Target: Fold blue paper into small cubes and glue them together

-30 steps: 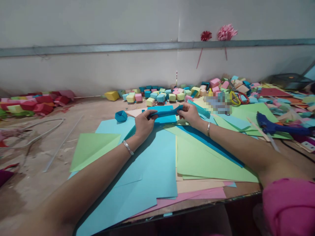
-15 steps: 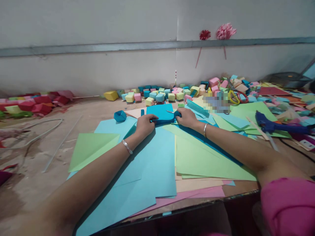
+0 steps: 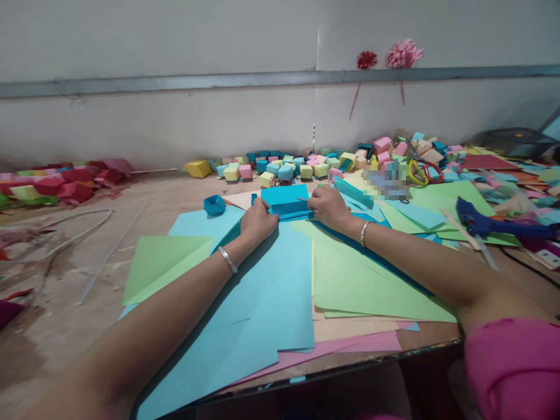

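A blue sheet of paper (image 3: 286,198), creased along its width, lies on the stacked coloured sheets between my two hands. My left hand (image 3: 259,223) grips its left end, fingers curled and thumb pointing right along the near edge. At the right end, my right hand (image 3: 328,207) pinches the paper with bent fingers. A thin pointed metal tip sticks out from the right fingers; the rest of that tool is hidden. Just left of my left hand sits a small folded blue paper box (image 3: 214,205). Light blue sheets (image 3: 271,291) spread under my left forearm.
Green sheets (image 3: 371,280) lie under my right forearm. Small paper cubes (image 3: 284,171) line the wall, with red ones (image 3: 76,189) at far left. Scissors (image 3: 420,173) and a blue glue gun (image 3: 485,221) lie right. A white cable (image 3: 87,216) curves at left.
The near part of the blue paper has been folded up, and a creased band now shows along it. My fingers have shifted at both ends; the left hand is more curled.
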`<state>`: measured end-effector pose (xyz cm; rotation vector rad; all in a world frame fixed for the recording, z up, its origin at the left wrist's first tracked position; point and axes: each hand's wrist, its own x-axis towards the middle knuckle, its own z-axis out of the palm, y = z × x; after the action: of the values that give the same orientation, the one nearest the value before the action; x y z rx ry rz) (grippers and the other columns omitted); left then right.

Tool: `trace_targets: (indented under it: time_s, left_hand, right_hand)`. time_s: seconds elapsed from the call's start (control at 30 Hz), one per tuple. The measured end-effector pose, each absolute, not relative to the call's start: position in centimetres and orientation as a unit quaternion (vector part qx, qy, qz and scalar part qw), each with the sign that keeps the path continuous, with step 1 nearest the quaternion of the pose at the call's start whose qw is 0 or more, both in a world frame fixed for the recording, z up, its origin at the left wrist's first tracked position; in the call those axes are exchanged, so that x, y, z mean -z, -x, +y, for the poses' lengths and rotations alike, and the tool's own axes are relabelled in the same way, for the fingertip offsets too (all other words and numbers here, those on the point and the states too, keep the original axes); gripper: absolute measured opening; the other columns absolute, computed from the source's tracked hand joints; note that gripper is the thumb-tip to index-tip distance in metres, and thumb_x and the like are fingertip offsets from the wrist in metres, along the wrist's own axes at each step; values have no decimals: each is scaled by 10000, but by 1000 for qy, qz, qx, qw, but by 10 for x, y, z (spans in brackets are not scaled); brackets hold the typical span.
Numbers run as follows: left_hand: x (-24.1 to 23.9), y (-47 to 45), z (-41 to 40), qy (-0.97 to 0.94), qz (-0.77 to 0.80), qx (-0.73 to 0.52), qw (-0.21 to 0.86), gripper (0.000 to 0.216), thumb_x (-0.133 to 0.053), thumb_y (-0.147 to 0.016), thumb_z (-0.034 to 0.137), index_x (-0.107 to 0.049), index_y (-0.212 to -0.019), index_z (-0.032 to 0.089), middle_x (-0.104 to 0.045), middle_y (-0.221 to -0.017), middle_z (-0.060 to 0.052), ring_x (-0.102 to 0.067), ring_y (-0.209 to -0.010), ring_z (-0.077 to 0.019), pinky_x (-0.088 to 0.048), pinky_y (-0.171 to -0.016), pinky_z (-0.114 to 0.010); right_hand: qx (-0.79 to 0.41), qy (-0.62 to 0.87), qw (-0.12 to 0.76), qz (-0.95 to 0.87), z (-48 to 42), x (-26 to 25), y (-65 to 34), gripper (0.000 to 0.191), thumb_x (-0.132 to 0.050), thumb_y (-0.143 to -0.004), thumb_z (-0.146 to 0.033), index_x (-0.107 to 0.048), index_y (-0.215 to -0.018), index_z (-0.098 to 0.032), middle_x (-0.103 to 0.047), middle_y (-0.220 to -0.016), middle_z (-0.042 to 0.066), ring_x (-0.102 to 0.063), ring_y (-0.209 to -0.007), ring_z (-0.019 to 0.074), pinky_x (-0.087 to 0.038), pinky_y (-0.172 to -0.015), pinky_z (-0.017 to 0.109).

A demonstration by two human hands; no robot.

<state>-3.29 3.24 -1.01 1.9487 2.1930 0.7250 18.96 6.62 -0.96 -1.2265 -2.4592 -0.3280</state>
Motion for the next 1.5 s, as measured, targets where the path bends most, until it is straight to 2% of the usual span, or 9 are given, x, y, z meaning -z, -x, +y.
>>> trace_targets:
  time_s: [0.1, 0.2, 0.33, 0.5, 0.67, 0.83, 0.97, 1.23, 1.5]
  left_hand:
    - [9, 32, 30, -679, 706, -201, 16, 104, -606, -791, 318, -582, -831, 225, -666, -764, -58, -623, -749, -270, -381, -590, -318]
    - [6, 29, 27, -711, 675, -198, -13, 59, -614, -795, 278, -643, -801, 226, -664, -795, -72, -610, -838, -284, -410, -675, -348]
    - [5, 23, 21, -775, 605, -173, -58, 221, -536, -808, 124, -721, -861, 233, -666, -960, -83, -583, -980, -264, -411, -804, -348]
    - [5, 20, 15, -829, 541, -95, -104, 318, -451, -843, 101, -746, -924, 188, -667, -905, -103, -603, -860, -249, -398, -671, -342]
    - [-3, 14, 7, -839, 526, -33, -135, 334, -445, -902, 172, -720, -1085, 221, -654, -893, -111, -592, -844, -265, -380, -638, -349]
    - [-14, 7, 3, -841, 518, 45, -152, 283, -440, -891, 100, -723, -901, 101, -640, -916, -158, -571, -931, -277, -402, -679, -359]
    - [-15, 6, 1, -841, 519, 50, -143, 271, -440, -875, 60, -709, -905, 78, -637, -910, -158, -589, -889, -266, -396, -642, -344]
    - [-14, 7, -2, -847, 507, 40, -156, 424, -379, -967, 166, -573, -1328, 278, -613, -978, -110, -585, -841, -243, -344, -592, -303]
    - [-9, 13, 4, -854, 493, 23, -165, 402, -383, -990, 221, -573, -1320, 351, -585, -969, -89, -534, -850, -231, -305, -603, -301]
  right_hand:
    - [116, 386, 120, -907, 64, 7, -190, 236, -487, -854, -102, -701, -784, -172, -658, -911, 93, -546, -830, 212, -290, -621, 318]
    - [119, 388, 82, -910, 60, 4, -192, 221, -506, -851, -115, -717, -819, -173, -675, -941, 95, -555, -775, 197, -248, -573, 312]
    - [122, 392, 61, -910, 54, -1, -191, 213, -515, -852, -114, -723, -852, -155, -688, -910, 120, -570, -780, 214, -258, -586, 311]
    - [165, 374, 19, -912, 45, -6, -187, 204, -505, -892, -122, -705, -924, -145, -693, -905, 121, -588, -821, 226, -282, -669, 327]
    - [195, 359, -20, -913, 41, -9, -186, 262, -444, -935, -121, -705, -959, -121, -694, -903, 135, -589, -803, 225, -277, -718, 352]
    - [211, 357, -24, -910, 43, -6, -184, 308, -406, -940, -87, -708, -878, -92, -689, -902, 150, -588, -847, 245, -283, -712, 357]
    - [206, 357, -22, -911, 44, -3, -185, 261, -439, -920, -73, -698, -902, -92, -685, -919, 145, -591, -843, 236, -288, -683, 339]
    - [207, 374, -42, -903, 41, -6, -184, 259, -435, -901, -47, -691, -892, -84, -680, -912, 164, -605, -830, 240, -289, -675, 335]
    - [228, 345, 10, -911, 40, 0, -185, 346, -347, -994, -161, -688, -1037, -129, -675, -896, 139, -590, -879, 246, -265, -704, 346]
